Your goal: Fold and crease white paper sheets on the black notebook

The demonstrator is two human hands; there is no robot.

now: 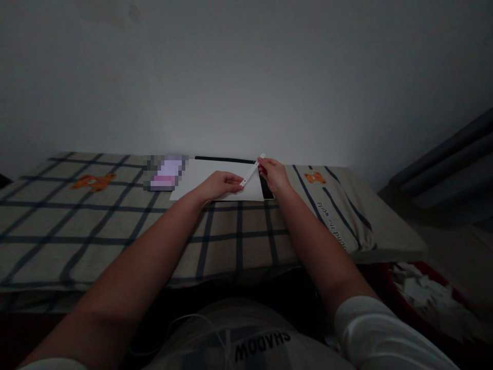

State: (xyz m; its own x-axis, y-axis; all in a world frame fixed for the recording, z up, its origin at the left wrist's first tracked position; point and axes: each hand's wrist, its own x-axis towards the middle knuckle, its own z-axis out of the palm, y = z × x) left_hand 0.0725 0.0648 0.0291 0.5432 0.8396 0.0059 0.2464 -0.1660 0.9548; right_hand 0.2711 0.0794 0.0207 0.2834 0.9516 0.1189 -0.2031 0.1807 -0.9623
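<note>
Both hands are pinched shut on a thin white strip [252,169] — the left hand [221,184] at its lower end, the right hand [272,172] near its upper end. It is held slanted just above a white sheet [200,177] laid on a plaid-covered bed [115,221] — a blurred pink item [166,173] lies beside.

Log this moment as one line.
left hand: grips strip low end | right hand: grips upper part | strip: tilted, above paper | paper: flat on checked cloth
</note>
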